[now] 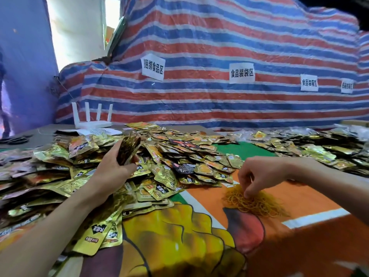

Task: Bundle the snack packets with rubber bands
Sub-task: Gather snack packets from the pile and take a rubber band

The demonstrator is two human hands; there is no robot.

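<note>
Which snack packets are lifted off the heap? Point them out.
The small stack gripped upright in the left hand, above the big heap; every other packet lies loose on the table.

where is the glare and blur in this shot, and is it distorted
Head view: the opening at upper left is blown out white; the gold snack packets show small glints; the striped tarp bows with wide-angle distortion; the far-right paper label is too soft to read; the left hand and the right hand at the rubber bands look fairly sharp.
</note>
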